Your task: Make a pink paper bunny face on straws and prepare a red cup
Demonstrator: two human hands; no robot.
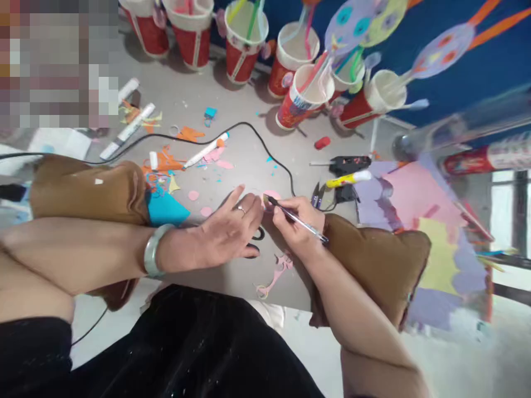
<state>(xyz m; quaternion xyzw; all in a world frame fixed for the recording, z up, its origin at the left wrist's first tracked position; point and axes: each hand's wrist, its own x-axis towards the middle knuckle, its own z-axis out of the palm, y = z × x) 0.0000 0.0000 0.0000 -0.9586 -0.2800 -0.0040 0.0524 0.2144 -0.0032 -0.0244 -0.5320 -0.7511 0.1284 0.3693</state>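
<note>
My right hand (296,224) grips a clear-barrelled pen (305,225), its dark end angled toward a small pink paper piece (271,195) on the table. Beside it my left hand (226,229) lies palm down with fingers stretched out, the fingertips close to the same pink paper. Whether they press on it I cannot tell. Black scissor handles (259,234) show partly from under the left hand. Nearer to me is a cut pink paper scrap (282,268). Small pink ovals (193,195) and a blue paper piece (168,209) lie left of the hand.
Several red and white paper cups (244,55) with straws line the back. A black cable (253,130) crosses the table. At right are a glue gun (350,164), a yellow marker (348,178) and stacked coloured paper (415,193). Brown cushions (369,265) lie by both forearms.
</note>
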